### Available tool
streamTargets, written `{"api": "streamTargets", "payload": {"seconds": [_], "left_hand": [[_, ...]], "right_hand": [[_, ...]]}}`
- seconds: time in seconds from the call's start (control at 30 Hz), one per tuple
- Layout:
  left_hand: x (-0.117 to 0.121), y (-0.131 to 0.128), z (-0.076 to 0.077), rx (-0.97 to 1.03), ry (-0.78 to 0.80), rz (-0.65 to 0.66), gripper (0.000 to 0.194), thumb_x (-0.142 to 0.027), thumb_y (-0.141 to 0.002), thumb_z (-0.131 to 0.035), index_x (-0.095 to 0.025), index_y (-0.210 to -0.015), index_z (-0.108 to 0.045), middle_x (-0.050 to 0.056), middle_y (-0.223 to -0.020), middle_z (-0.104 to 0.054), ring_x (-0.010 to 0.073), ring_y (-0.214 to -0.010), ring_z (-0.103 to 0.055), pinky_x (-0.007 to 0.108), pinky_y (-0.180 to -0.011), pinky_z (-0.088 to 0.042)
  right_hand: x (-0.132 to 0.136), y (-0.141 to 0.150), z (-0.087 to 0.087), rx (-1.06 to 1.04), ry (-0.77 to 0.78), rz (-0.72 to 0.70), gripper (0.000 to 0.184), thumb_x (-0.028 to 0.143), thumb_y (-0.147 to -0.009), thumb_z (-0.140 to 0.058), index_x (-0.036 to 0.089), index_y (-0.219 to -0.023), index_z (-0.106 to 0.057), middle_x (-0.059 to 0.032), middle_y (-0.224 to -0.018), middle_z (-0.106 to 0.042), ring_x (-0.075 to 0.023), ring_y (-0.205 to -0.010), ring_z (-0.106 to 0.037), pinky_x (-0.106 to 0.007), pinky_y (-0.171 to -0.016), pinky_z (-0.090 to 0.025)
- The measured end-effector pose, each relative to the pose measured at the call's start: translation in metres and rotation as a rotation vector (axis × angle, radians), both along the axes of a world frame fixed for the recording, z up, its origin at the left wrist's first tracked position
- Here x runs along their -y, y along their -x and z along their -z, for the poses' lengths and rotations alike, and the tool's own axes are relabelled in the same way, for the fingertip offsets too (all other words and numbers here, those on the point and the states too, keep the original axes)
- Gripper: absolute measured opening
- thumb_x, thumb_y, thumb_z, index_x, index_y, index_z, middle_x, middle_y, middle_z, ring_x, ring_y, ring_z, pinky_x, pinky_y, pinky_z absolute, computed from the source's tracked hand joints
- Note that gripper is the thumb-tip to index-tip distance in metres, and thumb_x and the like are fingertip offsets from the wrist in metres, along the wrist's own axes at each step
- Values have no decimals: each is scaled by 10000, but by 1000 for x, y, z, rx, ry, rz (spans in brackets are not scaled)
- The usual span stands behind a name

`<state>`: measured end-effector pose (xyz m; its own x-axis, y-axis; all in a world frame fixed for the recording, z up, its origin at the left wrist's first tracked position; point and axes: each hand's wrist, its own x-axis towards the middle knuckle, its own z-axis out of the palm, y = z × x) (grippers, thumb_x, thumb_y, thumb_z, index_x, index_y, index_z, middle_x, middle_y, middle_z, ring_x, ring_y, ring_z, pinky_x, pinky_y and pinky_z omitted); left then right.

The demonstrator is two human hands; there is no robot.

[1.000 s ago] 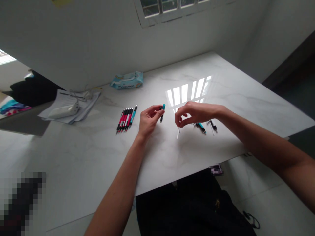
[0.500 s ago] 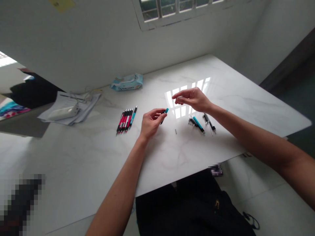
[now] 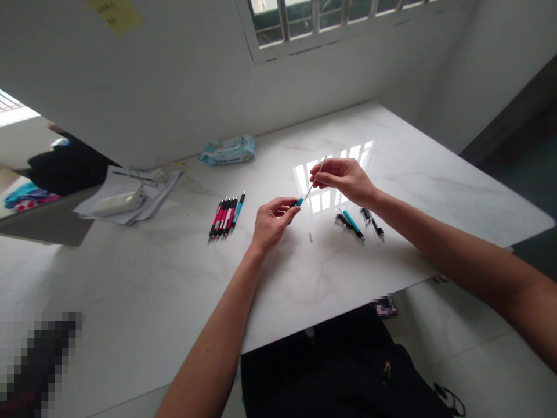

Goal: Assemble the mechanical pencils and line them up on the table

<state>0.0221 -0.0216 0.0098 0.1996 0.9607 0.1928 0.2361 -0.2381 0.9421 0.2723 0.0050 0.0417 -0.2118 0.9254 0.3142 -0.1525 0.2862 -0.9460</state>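
Observation:
In my left hand (image 3: 274,223), between thumb and fingers, is a teal and black pen barrel (image 3: 300,202), its teal end pointing up and right. My right hand (image 3: 343,177) pinches a thin pen refill (image 3: 317,179), slanted so that its lower tip is close to the barrel's end; whether they touch I cannot tell. Below the hands a small silvery pen part (image 3: 310,237) lies on the white table. To the right are a loose teal barrel (image 3: 353,225) and several black pen parts (image 3: 373,222).
Several red and black pens (image 3: 223,218) and a teal pen (image 3: 238,211) lie in a row at left. Behind them, by the wall, is a blue wipes pack (image 3: 228,151). Papers (image 3: 161,197) with a white device (image 3: 119,201) and cable sit farther left on the marbled table (image 3: 183,302).
The refill now shows clearly in my right hand, tilted down toward the barrel. My left hand has the barrel turned slightly right, and the two hands' items are closer together. The view has shifted slightly.

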Motion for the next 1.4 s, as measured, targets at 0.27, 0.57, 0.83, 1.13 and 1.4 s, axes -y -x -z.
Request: {"api": "streamTargets", "payload": {"seconds": [0.27, 0.57, 0.83, 1.13, 1.4], "left_hand": [[2, -2, 1, -30, -12, 19, 296, -422, -823, -886, -204, -1024, -884, 77, -946, -826, 170, -752, -688, 293, -711, -568], [3, -4, 0, -5, 7, 25, 304, -432, -809, -894, -204, -1010, -877, 68, -916, -817, 165, -739, -684, 296, -714, -576], [2, -4, -4, 39, 28, 12, 374, -478, -782, -909, -189, -1017, -873, 69, -881, -816, 166, -725, -683, 276, -666, -565], [3, -4, -7, 14, 27, 7, 346, -454, -799, -885, -191, -1024, -876, 74, -890, -819, 177, -734, -696, 282, -671, -569], [0, -2, -1, 1, 30, 6, 352, -457, -800, -890, -194, -1032, -876, 74, -899, -820, 182, -759, -708, 292, -716, -579]], "right_hand": [[1, 3, 3, -19, 44, -29, 383, 508, -806, -944, 183, -975, -832, -54, -916, -825, -170, -827, -781, -320, -793, -642], [-1, 0, 7, 18, 62, -18, 414, 535, -811, -937, 193, -1021, -839, -65, -961, -848, -180, -849, -792, -296, -750, -612], [-3, -1, 8, 19, 89, -20, 420, 538, -811, -936, 195, -1030, -833, -64, -965, -852, -174, -851, -794, -288, -753, -601], [6, 7, 7, 30, 56, -23, 461, 587, -798, -930, 191, -1007, -818, -67, -932, -836, -198, -863, -795, -331, -787, -626], [0, 3, 8, -24, 68, 36, 412, 550, -816, -928, 202, -1004, -815, -64, -961, -833, -178, -865, -790, -306, -777, -616]]}}
